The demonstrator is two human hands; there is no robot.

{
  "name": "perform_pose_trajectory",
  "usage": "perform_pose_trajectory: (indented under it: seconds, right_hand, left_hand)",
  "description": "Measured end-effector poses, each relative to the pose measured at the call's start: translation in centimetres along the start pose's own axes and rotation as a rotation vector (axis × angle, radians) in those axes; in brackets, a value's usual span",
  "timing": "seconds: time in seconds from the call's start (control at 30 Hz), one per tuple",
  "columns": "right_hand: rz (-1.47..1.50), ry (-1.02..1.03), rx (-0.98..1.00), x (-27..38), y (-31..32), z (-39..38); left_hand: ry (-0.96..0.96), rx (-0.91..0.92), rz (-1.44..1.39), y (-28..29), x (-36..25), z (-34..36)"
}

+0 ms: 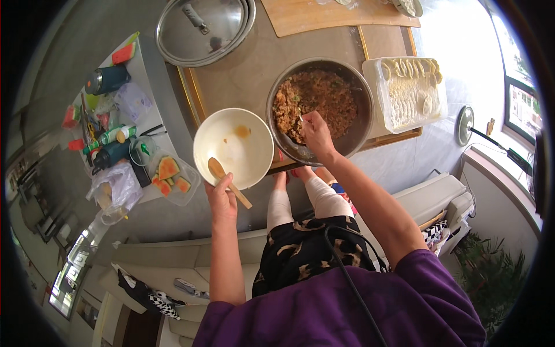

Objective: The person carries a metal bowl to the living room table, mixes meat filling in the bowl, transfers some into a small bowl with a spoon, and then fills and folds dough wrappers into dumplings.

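Note:
A large metal bowl (pixel 364 130) of minced filling (pixel 324 92) stands on the table's near edge. Over its near part my right hand (pixel 317 134) is closed around what looks like a metal spoon (pixel 301 118), its lower end hidden in the filling. To the left, my left hand (pixel 221 196) holds a white bowl (pixel 202 139) by its near rim. That bowl has only brownish residue inside. A wooden spoon (pixel 217 169) is pinned under the left thumb, its head inside the bowl and its handle sticking out past the rim.
Right of the metal bowl sits a plastic tray (pixel 399 126) of dumplings. A lidded pan (pixel 202 29) and a wooden board (pixel 324 17) lie farther back. The side table at left carries bottles, bags and a container of watermelon pieces (pixel 168 168). A sofa (pixel 173 257) is behind me.

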State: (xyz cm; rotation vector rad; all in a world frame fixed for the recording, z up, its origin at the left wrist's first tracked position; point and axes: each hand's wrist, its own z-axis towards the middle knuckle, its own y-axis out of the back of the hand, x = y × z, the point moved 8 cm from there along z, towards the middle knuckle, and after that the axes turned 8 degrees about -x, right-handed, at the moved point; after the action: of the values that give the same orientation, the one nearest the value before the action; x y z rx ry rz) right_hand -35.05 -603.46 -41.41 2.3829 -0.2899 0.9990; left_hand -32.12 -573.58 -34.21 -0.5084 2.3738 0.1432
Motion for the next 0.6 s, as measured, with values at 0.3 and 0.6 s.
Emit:
perform_pose_trajectory:
  seconds: [0.3,0.6]
  right_hand:
    - [0.533,-0.284,0.216,0.4,-1.1,-1.9]
    - [0.717,-0.296,0.288,0.8,0.3,-2.9]
  left_hand:
    - [-0.024,0.011,-0.005,-1.0,-0.8,0.3]
    - [-0.052,0.031,-0.017,-1.2,-1.8,1.0]
